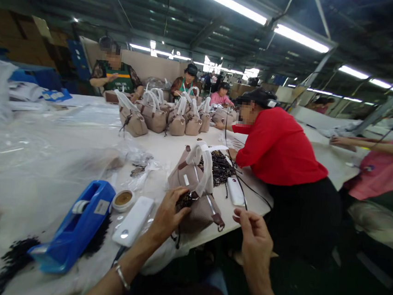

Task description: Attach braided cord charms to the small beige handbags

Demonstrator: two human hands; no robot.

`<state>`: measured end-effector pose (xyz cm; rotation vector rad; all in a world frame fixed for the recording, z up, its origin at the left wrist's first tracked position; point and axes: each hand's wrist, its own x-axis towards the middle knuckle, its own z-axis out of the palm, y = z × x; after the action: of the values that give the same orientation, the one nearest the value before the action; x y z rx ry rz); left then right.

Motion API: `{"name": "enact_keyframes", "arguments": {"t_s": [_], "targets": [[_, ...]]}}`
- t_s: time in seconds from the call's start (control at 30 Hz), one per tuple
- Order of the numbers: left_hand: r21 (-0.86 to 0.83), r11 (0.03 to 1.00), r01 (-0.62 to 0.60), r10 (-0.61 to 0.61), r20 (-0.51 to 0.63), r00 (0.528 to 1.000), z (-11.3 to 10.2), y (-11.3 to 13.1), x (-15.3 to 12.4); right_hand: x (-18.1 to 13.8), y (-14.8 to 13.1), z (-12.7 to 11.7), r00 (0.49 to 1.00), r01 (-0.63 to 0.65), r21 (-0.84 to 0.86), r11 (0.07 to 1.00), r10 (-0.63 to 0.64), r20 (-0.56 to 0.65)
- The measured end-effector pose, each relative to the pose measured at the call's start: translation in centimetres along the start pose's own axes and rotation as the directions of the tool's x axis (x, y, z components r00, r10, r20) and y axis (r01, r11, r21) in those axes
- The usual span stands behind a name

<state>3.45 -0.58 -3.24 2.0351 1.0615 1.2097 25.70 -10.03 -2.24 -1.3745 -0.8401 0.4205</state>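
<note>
A taupe handbag (202, 213) with handles wrapped in white stands at the table's near edge. My left hand (167, 212) presses against its side, thumb and fingers closed round a dark patterned piece (184, 199) at the bag's front. Right of the bag, my right hand (255, 239) is raised with thumb and fingertips pinched together. A thin black cord (241, 189) runs down close to those fingertips; whether they grip it is unclear. Behind the bag lies a heap of dark patterned straps (218, 168), beside a white device (236, 191).
On the left are a blue tape dispenser (73, 228), a round tub (123, 200), another white device (134, 220) and clear plastic (42, 160). Several wrapped handbags (157, 118) stand farther back. A person in red (283, 146) leans over the table at right; others sit opposite.
</note>
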Motion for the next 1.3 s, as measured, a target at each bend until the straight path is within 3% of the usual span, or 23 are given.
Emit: {"name": "enact_keyframes", "arguments": {"t_s": [0.1,0.27,0.37,0.5,0.67,0.9,1.07,1.3], "targets": [[0.089,0.996,-0.002,0.0,0.025,1.0,-0.3,0.6,0.5,-3.2,-4.1,1.5,0.976,0.171,-0.011,0.985,-0.168,0.136],[0.14,0.99,-0.011,0.016,-0.033,0.999,-0.2,1.2,0.5,-5.5,-5.6,5.1,0.829,0.443,-0.052,0.895,-0.388,0.402],[0.033,0.999,0.029,-0.028,-0.04,0.999,-0.2,1.4,0.5,-5.1,-5.0,6.6,0.796,0.527,-0.148,0.837,-0.426,0.43],[-0.226,0.951,0.212,-0.209,0.036,0.977,-0.4,1.4,1.0,-4.0,-4.1,7.3,0.767,0.605,-0.283,0.744,-0.45,0.458],[-0.468,0.797,0.381,-0.317,0.212,0.924,-0.2,1.4,0.8,-2.7,-3.9,7.0,0.778,0.616,-0.414,0.67,-0.437,0.452],[-0.582,0.691,0.43,-0.35,0.251,0.903,0.4,2.0,0.1,-2.0,-3.0,6.3,0.765,0.638,-0.509,0.578,-0.402,0.503],[-0.61,0.656,0.445,-0.363,0.262,0.894,1.1,1.2,0.0,-1.9,-2.9,6.7,0.78,0.604,-0.453,0.655,-0.37,0.505],[-0.605,0.595,0.529,-0.418,0.329,0.847,1.1,1.5,0.5,-1.7,-3.3,7.1,0.832,0.494,-0.392,0.776,-0.29,0.473]]}}
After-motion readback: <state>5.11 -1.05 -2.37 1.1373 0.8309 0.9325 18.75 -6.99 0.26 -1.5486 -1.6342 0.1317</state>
